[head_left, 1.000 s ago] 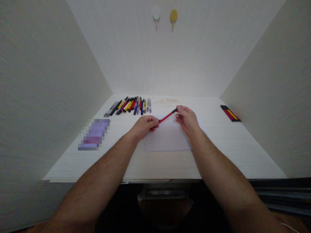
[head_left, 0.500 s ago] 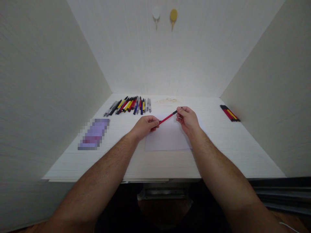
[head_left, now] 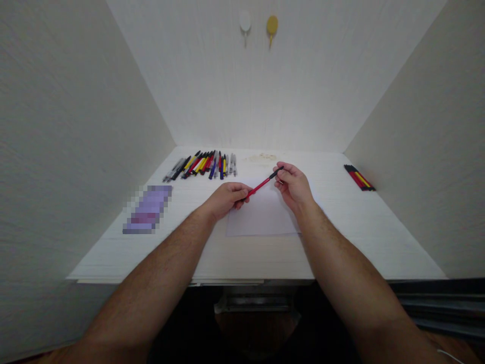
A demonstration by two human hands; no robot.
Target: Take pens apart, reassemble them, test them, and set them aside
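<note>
A red pen (head_left: 260,185) with black ends slants up to the right above a sheet of white paper (head_left: 261,220). My left hand (head_left: 232,196) is closed around its lower end, which the fingers partly hide. At the pen's upper, black end, my right hand (head_left: 291,183) pinches it between thumb and fingers. The black tip shows at the fingertips.
Many pens (head_left: 200,164), red, yellow, blue, black and clear, lie in a loose row at the back left. A small group of red and yellow pens (head_left: 359,178) lies by the right wall. A blurred purple rectangle (head_left: 149,208) is at left on the white table (head_left: 151,258).
My right fingers have shifted slightly on the pen, so more of its black end shows. My left grip has slid a little toward the lower end.
</note>
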